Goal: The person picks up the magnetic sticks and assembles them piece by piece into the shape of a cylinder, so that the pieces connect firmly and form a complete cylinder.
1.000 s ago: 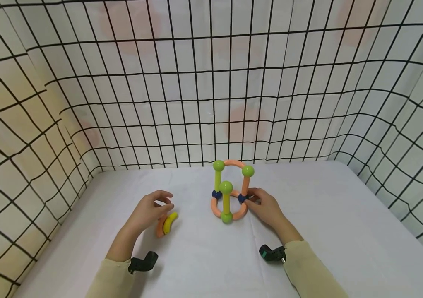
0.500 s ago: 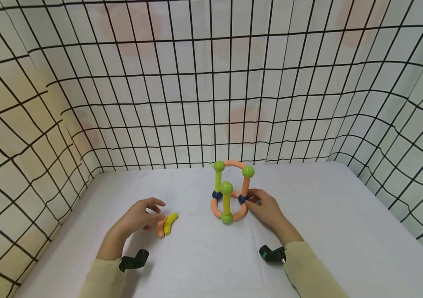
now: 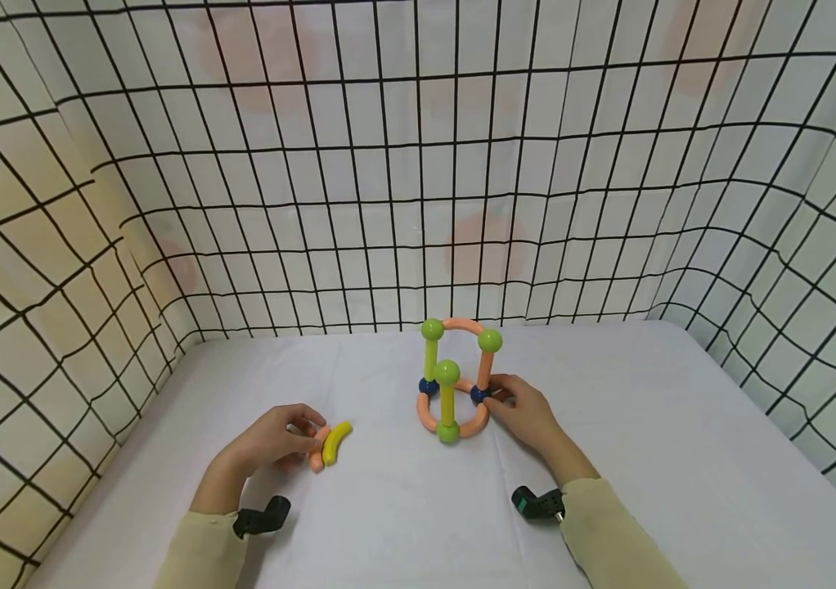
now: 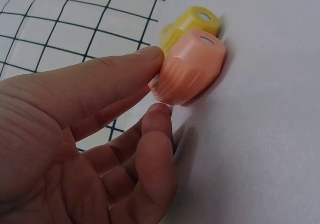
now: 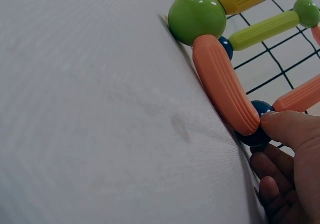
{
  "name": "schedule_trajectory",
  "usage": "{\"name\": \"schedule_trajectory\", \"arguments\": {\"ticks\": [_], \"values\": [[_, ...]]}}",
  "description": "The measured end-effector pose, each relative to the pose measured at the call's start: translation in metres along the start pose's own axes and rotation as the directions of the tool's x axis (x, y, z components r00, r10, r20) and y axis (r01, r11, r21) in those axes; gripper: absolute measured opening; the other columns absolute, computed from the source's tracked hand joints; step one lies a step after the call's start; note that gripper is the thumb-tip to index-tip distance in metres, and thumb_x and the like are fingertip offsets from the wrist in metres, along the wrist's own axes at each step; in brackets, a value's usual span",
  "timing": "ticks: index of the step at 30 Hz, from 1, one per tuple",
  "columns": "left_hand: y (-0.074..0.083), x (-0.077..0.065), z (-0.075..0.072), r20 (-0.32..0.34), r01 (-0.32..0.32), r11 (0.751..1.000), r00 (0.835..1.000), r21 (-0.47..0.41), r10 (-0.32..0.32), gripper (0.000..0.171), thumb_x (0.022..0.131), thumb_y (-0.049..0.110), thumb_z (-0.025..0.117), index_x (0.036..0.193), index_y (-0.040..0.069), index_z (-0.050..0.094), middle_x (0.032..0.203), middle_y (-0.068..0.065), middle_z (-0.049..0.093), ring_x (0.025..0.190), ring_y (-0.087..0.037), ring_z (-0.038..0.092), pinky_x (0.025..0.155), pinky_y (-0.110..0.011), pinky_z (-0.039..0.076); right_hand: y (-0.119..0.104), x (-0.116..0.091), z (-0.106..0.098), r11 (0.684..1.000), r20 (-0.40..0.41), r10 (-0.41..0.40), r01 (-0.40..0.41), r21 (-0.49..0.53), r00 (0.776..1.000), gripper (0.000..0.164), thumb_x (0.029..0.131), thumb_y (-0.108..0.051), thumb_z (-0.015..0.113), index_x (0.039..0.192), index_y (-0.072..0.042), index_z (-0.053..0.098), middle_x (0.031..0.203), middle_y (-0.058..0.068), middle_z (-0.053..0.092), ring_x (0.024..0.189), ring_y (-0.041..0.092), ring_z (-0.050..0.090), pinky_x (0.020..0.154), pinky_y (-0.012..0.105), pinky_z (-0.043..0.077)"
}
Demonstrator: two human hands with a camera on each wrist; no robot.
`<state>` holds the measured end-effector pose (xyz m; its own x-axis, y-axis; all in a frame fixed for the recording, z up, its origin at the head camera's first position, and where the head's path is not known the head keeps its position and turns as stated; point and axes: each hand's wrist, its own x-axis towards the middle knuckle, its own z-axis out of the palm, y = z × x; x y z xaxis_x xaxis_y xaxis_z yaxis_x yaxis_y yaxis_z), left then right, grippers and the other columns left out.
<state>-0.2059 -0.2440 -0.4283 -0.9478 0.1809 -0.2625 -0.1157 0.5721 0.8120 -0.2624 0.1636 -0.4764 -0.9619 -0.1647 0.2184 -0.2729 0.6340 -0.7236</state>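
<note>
In the head view, my left hand is at the curved orange stick, with thumb and fingers bent around it. The left wrist view shows the thumb against one side of that stick and a fingertip at the other. A curved yellow stick lies right beside it. My right hand pinches a dark blue ball at the lower right of a ball-and-stick frame. This frame has a ring of curved orange sticks below, upright sticks and green balls on top.
All stands on a white cloth-covered table. A white wall with a black grid encloses the back and sides. Black wrist cameras sit at both sleeve cuffs.
My left hand has moved left and down, and its thumb and fingers have closed in on the curved orange stick. My right hand and the frame have stayed in place.
</note>
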Motion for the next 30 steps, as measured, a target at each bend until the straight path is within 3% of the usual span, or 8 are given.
{"name": "schedule_trajectory", "arguments": {"ticks": [8, 14, 20, 25, 30], "values": [[-0.001, 0.001, 0.002, -0.023, -0.011, 1.000, 1.000, 0.004, 0.011, 0.029, 0.088, 0.022, 0.077, 0.111, 0.007, 0.067, 0.096, -0.007, 0.060, 0.064, -0.017, 0.051, 0.056, -0.027, 0.045, -0.002, -0.001, -0.001, 1.000, -0.001, 0.000, 0.000, 0.009, 1.000, 0.038, 0.094, -0.019, 0.069, 0.129, -0.007, 0.062, 0.117, 0.010, 0.068, 0.101, 0.023, 0.066, 0.089, 0.040, 0.052], [-0.002, 0.003, 0.005, -0.105, 0.018, 0.997, 0.994, 0.079, -0.009, 0.027, 0.088, 0.027, 0.077, 0.107, 0.009, 0.068, 0.091, -0.004, 0.059, 0.063, -0.015, 0.047, 0.053, -0.024, 0.039, -0.001, -0.001, 0.000, 1.000, 0.005, 0.007, -0.007, 0.014, 1.000, 0.037, 0.094, -0.020, 0.069, 0.129, -0.008, 0.062, 0.120, 0.009, 0.067, 0.102, 0.022, 0.065, 0.089, 0.038, 0.052], [0.001, 0.006, 0.010, -0.184, 0.036, 0.985, 0.983, 0.167, -0.004, 0.027, 0.086, 0.031, 0.078, 0.098, 0.008, 0.073, 0.086, -0.003, 0.065, 0.076, -0.016, 0.052, 0.064, -0.026, 0.041, -0.002, -0.001, 0.000, 1.000, 0.006, 0.002, -0.002, 0.013, 1.000, 0.038, 0.094, -0.020, 0.068, 0.129, -0.009, 0.062, 0.120, 0.009, 0.067, 0.102, 0.022, 0.065, 0.088, 0.038, 0.052], [0.002, 0.006, 0.012, -0.204, 0.042, 0.980, 0.979, 0.193, -0.001, 0.029, 0.086, 0.033, 0.078, 0.096, 0.006, 0.074, 0.086, -0.003, 0.068, 0.078, -0.016, 0.055, 0.067, -0.027, 0.043, -0.002, -0.001, -0.001, 1.000, 0.004, 0.001, -0.001, 0.008, 1.000, 0.038, 0.094, -0.020, 0.068, 0.130, -0.009, 0.062, 0.119, 0.009, 0.068, 0.101, 0.022, 0.065, 0.088, 0.038, 0.052], [0.001, 0.008, 0.014, -0.210, 0.046, 0.982, 0.978, 0.181, -0.007, 0.028, 0.088, 0.032, 0.077, 0.095, 0.005, 0.072, 0.074, -0.003, 0.067, 0.072, -0.015, 0.056, 0.066, -0.027, 0.044, -0.001, -0.002, 0.000, 1.000, 0.004, 0.003, -0.003, 0.012, 1.000, 0.037, 0.094, -0.020, 0.068, 0.130, -0.009, 0.062, 0.121, 0.008, 0.067, 0.102, 0.022, 0.065, 0.088, 0.038, 0.052]]}}
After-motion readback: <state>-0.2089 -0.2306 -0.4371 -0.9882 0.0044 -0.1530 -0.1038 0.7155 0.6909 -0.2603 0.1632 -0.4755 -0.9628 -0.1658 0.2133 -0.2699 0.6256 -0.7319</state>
